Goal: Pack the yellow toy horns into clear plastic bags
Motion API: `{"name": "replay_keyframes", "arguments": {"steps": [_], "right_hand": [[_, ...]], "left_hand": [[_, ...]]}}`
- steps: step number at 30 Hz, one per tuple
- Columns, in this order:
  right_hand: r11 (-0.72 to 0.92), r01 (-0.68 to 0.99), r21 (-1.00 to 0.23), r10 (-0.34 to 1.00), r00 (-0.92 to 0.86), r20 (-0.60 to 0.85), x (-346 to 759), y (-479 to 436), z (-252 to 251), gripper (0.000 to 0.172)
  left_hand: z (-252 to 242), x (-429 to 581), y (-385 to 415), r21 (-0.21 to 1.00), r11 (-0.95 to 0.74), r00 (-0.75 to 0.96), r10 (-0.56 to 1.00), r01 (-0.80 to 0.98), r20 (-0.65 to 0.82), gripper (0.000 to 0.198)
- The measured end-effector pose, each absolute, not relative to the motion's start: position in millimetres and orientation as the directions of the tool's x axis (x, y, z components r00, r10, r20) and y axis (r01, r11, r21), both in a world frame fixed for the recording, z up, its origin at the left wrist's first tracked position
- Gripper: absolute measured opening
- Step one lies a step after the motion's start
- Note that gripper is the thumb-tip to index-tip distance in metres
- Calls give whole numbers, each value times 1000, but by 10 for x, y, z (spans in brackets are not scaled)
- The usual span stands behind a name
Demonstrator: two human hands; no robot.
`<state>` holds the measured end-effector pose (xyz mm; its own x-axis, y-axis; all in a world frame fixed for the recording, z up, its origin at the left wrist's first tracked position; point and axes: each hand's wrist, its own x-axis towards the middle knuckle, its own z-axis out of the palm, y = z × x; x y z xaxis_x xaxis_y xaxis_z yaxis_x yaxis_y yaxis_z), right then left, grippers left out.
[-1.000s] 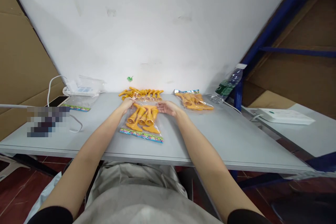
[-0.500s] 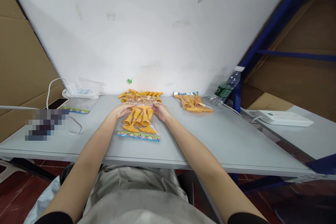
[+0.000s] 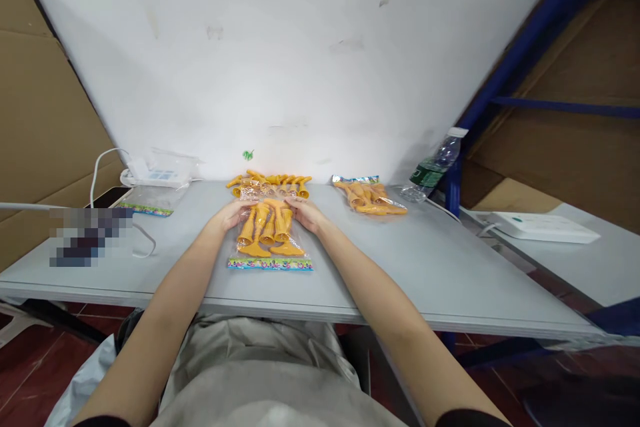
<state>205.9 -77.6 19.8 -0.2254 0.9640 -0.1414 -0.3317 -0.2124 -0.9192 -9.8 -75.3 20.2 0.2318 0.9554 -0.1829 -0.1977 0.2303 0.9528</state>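
Note:
A clear plastic bag [image 3: 270, 264] with a colourful printed band lies in front of me, the band towards the table's front edge. Inside it are several orange-yellow plastic pieces [image 3: 267, 230] with hollow, horn-like ends. My left hand [image 3: 236, 213] grips the bag's far left side, and my right hand [image 3: 304, 213] grips its far right side. Fingertips of both hands are partly hidden by the plastic and the pieces. Just beyond the hands, against the white wall, sits a row of similar loose orange pieces [image 3: 295, 185].
To the right lies another filled bag [image 3: 370, 197], beside a leaning plastic bottle [image 3: 435, 167]. At left are a flat clear bag [image 3: 150, 203], a phone [image 3: 111, 197], white cables and a power strip [image 3: 160, 177]. A second white power strip [image 3: 545, 227] rests at far right.
The bag's near, banded end has swung slightly to the right and now lies straighter. The pieces inside have shifted a little; both hands keep their hold.

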Motion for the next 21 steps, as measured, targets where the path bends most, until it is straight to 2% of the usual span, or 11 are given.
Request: {"name": "replay_keyframes", "arguments": {"steps": [3, 7, 11, 17, 21], "right_hand": [[-203, -322, -925, 972, -182, -150, 2042, -769, 186, 15], [-213, -398, -892, 976, -132, -174, 2028, -742, 196, 17], [-253, -426, -869, 967, -108, -229, 2039, -737, 209, 18], [-223, -347, -911, 971, -163, -175, 2080, -747, 190, 9], [-208, -304, -930, 971, -183, -157, 2157, -726, 194, 18]], "left_hand": [[228, -105, -753, 917, 323, 275, 927, -236, -256, 15], [241, -112, -732, 905, 357, 251, 921, -231, -299, 5], [217, -107, -710, 925, 263, 143, 962, -273, -232, 6], [207, -138, -723, 954, 172, 46, 985, -246, -166, 4], [211, -193, -735, 968, 161, 28, 987, -195, -159, 8]]}}
